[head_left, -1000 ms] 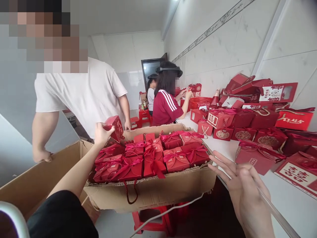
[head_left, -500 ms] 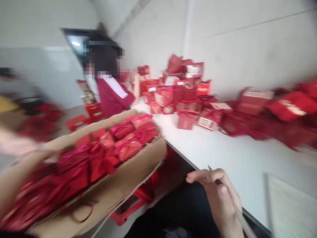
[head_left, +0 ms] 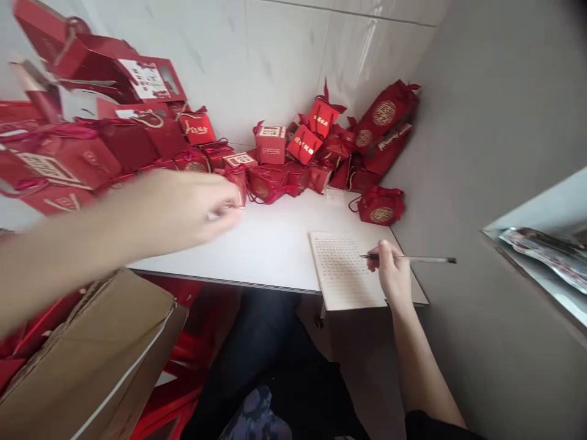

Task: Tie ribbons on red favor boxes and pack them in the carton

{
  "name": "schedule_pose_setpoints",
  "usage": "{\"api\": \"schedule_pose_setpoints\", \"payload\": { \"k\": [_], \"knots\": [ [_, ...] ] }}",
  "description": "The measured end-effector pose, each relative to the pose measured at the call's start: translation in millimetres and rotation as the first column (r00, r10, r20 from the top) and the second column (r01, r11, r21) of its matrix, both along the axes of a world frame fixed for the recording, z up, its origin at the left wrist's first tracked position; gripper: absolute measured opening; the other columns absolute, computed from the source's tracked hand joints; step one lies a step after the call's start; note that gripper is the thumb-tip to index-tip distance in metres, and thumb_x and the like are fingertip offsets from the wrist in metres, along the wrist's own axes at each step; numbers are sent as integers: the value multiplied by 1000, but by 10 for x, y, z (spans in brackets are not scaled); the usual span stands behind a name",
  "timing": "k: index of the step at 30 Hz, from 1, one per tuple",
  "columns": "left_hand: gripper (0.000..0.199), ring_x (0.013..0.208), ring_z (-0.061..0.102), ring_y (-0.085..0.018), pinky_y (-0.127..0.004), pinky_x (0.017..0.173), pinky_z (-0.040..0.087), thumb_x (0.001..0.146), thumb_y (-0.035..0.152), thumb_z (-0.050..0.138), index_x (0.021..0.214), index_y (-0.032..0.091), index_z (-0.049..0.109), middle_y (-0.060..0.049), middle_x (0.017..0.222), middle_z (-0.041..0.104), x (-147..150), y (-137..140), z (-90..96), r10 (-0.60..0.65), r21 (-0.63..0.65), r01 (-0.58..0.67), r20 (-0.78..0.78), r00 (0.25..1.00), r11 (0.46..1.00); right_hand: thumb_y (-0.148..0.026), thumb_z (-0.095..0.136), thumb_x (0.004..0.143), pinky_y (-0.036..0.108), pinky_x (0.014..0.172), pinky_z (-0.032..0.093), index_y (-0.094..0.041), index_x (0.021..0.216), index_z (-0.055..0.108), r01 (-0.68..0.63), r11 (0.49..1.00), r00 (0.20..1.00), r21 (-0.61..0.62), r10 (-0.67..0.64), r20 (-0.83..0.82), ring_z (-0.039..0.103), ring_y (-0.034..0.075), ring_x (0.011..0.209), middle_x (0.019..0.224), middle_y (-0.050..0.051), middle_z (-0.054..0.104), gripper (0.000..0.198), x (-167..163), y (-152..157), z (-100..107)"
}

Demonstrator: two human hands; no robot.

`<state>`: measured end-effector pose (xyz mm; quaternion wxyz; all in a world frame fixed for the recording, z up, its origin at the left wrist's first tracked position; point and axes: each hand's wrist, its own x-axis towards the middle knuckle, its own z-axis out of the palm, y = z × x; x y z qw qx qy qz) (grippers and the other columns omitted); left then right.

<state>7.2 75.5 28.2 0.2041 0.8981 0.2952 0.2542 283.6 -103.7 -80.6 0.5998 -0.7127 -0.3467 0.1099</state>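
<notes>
My right hand (head_left: 393, 269) is closed round a pen (head_left: 424, 260), its black tip over a handwritten sheet (head_left: 348, 296) at the table's front edge. My left hand (head_left: 208, 208) reaches in from the left above the white table, blurred by motion. Its fingers look curled, but whether anything is between them I cannot make out. Just beyond its fingertips stands a small red gift box (head_left: 236, 178). Behind it, another red box with a pale label (head_left: 271, 145) rests among several others.
Red boxes and pouches are heaped along the wall, including a long pouch (head_left: 387, 113) and a round-patterned box (head_left: 380, 206). A cardboard carton (head_left: 92, 348) stands at lower left beside a red stool (head_left: 172, 397). A grey partition (head_left: 458, 153) bounds the right.
My view has swung right, from the carton and a co-worker to the sheet. My right hand with the pen is now over the sheet; my left arm now reaches across the table.
</notes>
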Motion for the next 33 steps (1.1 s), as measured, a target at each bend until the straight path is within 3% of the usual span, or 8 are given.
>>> {"api": "schedule_pose_setpoints", "payload": {
  "k": [2,4,7,10,16,25,33],
  "knots": [
    [15,91,59,-23,-41,93,42,80,24,53,79,17,65,-2,82,61,492,45,-137,-223,94,261,-297,928,961,-63,43,81,28,47,37,-17,59,53,-22,994,997,-106,14,-70,46,15,44,45,0,47,51,-61,18,-97],
    [26,103,56,-22,-36,97,40,84,25,49,103,15,63,-6,105,61,985,58,-486,-396,53,431,-307,865,901,-63,44,79,28,46,36,-17,59,54,-42,988,990,-149,21,-139,46,16,42,45,1,47,51,-115,79,-213],
    [40,115,49,-21,-33,101,36,85,32,50,120,13,55,-11,125,54,1428,66,-1092,-428,-6,438,-220,876,899,-60,47,80,28,49,38,-18,62,53,-95,992,982,-78,81,-169,49,16,48,54,1,52,46,-151,213,-328],
    [43,125,40,-24,-40,105,29,85,39,51,122,16,55,-10,131,50,1466,115,-1426,-373,8,385,-225,900,923,-52,56,78,27,54,39,-19,62,48,-165,986,980,-13,163,-117,48,15,52,56,-1,52,37,-167,323,-355],
    [42,129,35,-25,-45,107,22,86,41,51,121,20,55,-8,135,47,1350,218,-1451,-304,17,318,-242,921,948,-40,52,81,26,52,32,-21,55,36,-111,982,991,-153,121,58,39,13,48,49,-4,43,36,-245,306,-379],
    [42,128,35,-25,-45,107,22,86,41,52,121,19,56,-7,134,48,1394,204,-1476,-308,22,323,-245,919,946,-30,49,75,25,48,27,-21,52,30,-56,963,994,-262,78,77,29,11,47,47,-6,32,32,-246,286,-349],
    [43,129,34,-26,-46,108,20,85,40,53,123,19,55,-8,136,46,1401,189,-1458,-303,-3,312,-249,920,950,-31,49,75,24,48,27,-21,52,30,-25,959,995,-282,51,85,29,11,47,47,-6,32,32,-248,287,-346]
  ]
}}
